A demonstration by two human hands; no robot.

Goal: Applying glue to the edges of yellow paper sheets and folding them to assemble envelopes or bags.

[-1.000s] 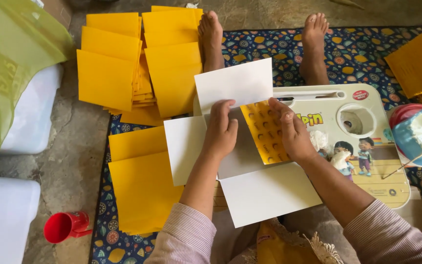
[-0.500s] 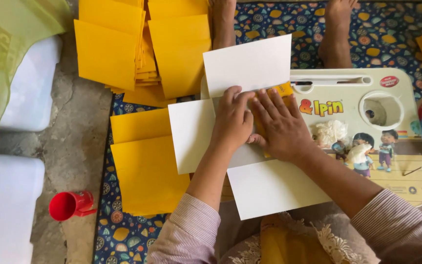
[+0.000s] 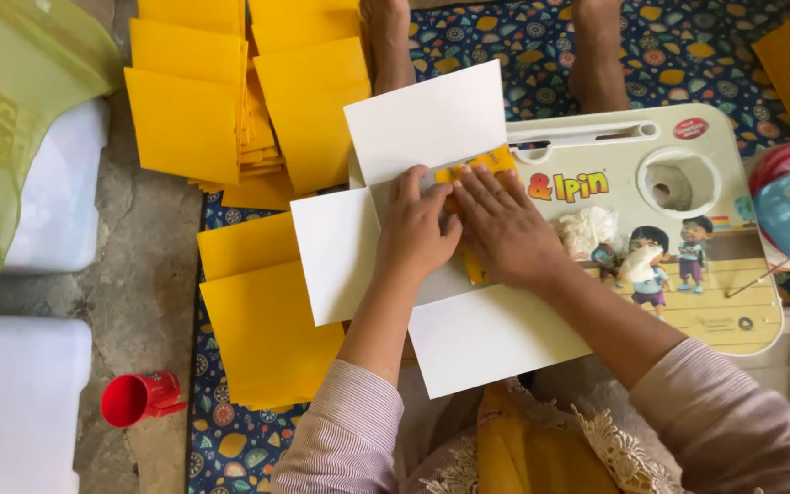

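1. Both hands press flat, fingers (image 3: 432,197) extended and gripping nothing: left hand (image 3: 418,233) and right hand (image 3: 505,229) pin a yellow card (image 3: 477,165) at frame centre.
2. The white cross-shaped sheet (image 3: 432,123) lies unfolded beneath, flaps spread.
3. It rests on the cartoon-printed tabletop (image 3: 688,302), with yellow sheets (image 3: 258,311) stacked at left within reach.

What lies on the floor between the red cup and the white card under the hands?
In the head view, loose yellow sheets on the patterned mat lie between the red cup and the white card.
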